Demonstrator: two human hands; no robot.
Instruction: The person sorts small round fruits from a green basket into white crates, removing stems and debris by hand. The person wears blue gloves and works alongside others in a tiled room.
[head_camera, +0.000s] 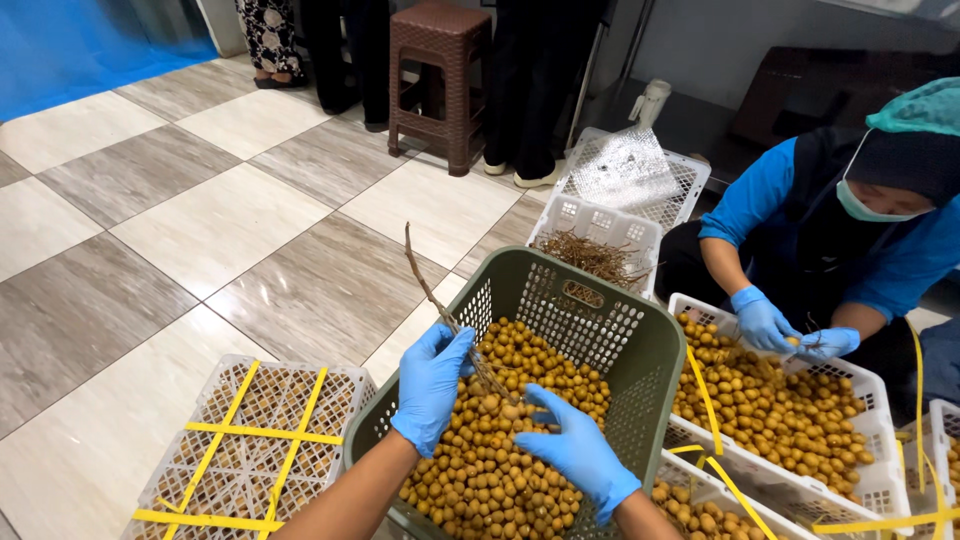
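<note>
A green plastic basket (640, 345) in front of me is full of small round brown fruits (495, 470). My left hand (432, 385), in a blue glove, grips a long bare brown twig (425, 280) that sticks up and away from the basket. My right hand (575, 450), also blue-gloved, rests on the fruit just right of the twig's lower end, fingers pinched toward a fruit near the stem. Whether it holds one I cannot tell.
A white crate with yellow straps (250, 450) lies at lower left. A white crate of the same fruit (870, 395) stands to the right, where a seated person in blue works with gloved hands (765, 322). Behind are a crate of twigs (600, 225) and a brown stool (438, 80).
</note>
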